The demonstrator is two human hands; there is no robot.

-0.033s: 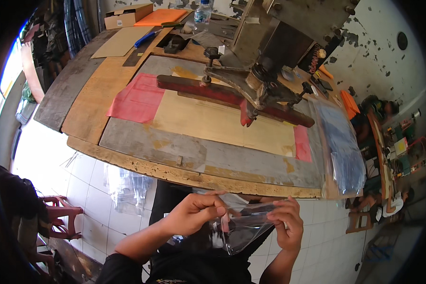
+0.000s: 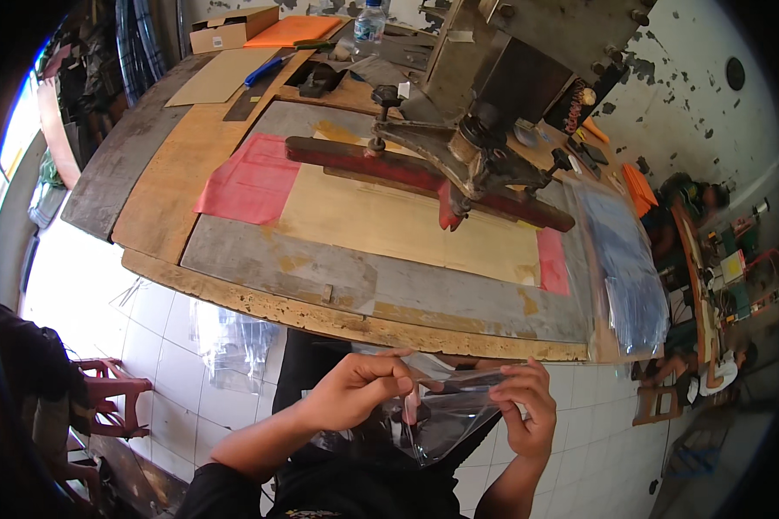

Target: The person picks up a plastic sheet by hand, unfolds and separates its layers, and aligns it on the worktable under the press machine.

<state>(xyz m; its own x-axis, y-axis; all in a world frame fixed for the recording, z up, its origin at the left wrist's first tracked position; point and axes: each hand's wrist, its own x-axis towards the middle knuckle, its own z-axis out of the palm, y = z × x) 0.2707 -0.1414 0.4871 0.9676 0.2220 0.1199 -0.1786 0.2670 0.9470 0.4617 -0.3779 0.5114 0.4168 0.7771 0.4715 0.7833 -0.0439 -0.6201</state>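
In front of my lap I hold a clear, thin plastic sheet [image 2: 448, 412], stretched loosely below the table's front edge. My left hand [image 2: 355, 391] is closed in a pinch on its left side. My right hand [image 2: 526, 410] grips the right edge between thumb and fingers. Whether the sheet is one layer or a pouch, I cannot tell. Past my hands stands a press with a long red-sided bar [image 2: 415, 176]. Under that bar lies a cream sheet [image 2: 389, 223], flanked by a pink piece [image 2: 249, 182] on the left and a smaller one on the right.
A stack of clear bluish plastic sheets [image 2: 621, 259] lies at the table's right end. Cardboard [image 2: 221, 78], a blue-handled tool [image 2: 264, 71], a water bottle [image 2: 370, 24] and a box [image 2: 234, 30] sit at the back. Plastic pieces [image 2: 231, 344] and a red stool [image 2: 117, 398] are on the floor side.
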